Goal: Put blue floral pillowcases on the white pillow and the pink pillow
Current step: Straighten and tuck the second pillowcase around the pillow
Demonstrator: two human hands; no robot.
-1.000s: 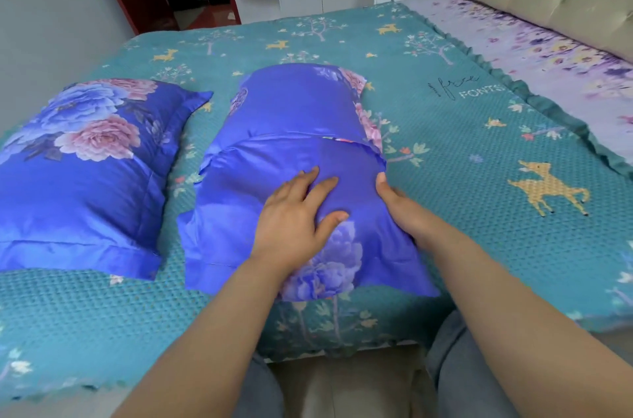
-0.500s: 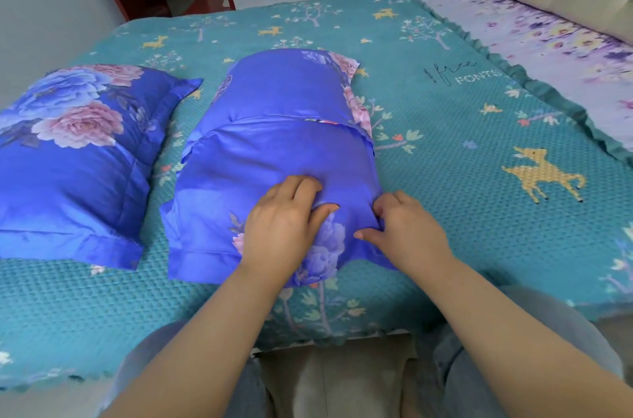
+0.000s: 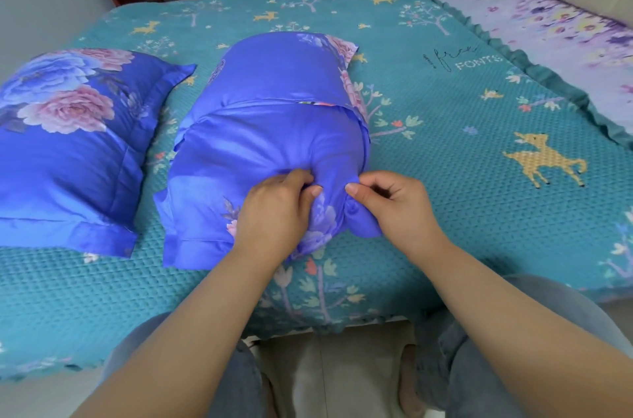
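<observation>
The teal bedspread (image 3: 445, 150) carries the printed word "FONTS" under a line of script too loose to read. At its near edge lies the blue floral pillowcase (image 3: 274, 130), stuffed and bunched, directly under both hands: the left hand (image 3: 274, 212) grips a fold of its fabric, the right hand (image 3: 394, 201) pinches the gathered cloth beside it. A second cased pillow (image 3: 68, 150) lies just to the left.

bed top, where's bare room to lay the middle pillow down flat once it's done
Widest free patch: teal bedspread right of the middle pillow, up to the purple floral sheet. Also free beyond both pillows. Crowded: the narrow strip between it and the left pillow.
</observation>
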